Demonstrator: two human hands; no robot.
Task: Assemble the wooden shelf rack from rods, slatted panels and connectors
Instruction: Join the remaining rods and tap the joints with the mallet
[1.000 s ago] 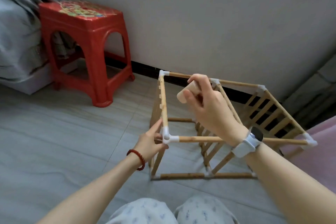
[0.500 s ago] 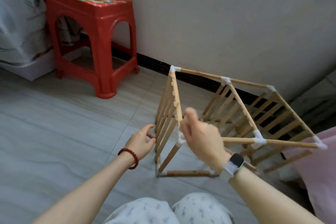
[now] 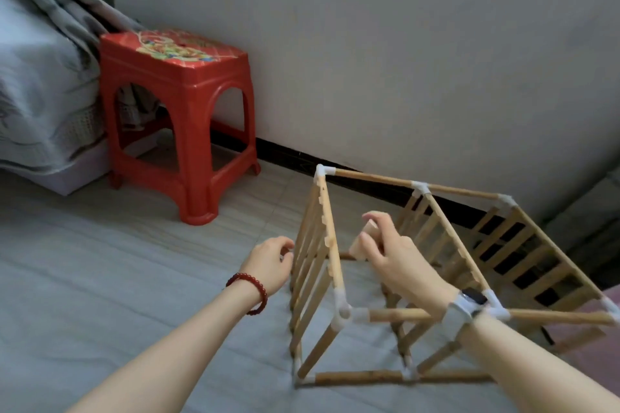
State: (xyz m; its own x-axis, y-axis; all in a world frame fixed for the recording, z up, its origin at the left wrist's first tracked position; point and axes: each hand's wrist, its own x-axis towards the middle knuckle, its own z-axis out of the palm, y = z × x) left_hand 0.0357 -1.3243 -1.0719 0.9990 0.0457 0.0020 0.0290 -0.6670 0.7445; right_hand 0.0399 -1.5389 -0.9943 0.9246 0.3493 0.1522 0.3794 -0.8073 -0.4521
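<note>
On the floor, rack (image 3: 436, 278) lies lengthwise along the wall — right hand (image 3: 392, 255) inside.

A home, most likely a bedroom: a bed (image 3: 37, 104) with grey patterned bedding sits at the left, a red plastic stool (image 3: 177, 117) stands beside it, and a plain wall (image 3: 402, 43) with a dark skirting meets the grey tiled floor (image 3: 100, 261).

No text, label, brand or number can be read. The red stool (image 3: 174, 117) in the upper left of the frame bears a colourful printed picture on its seat, but any lettering in it is too blurred to make out.
</note>
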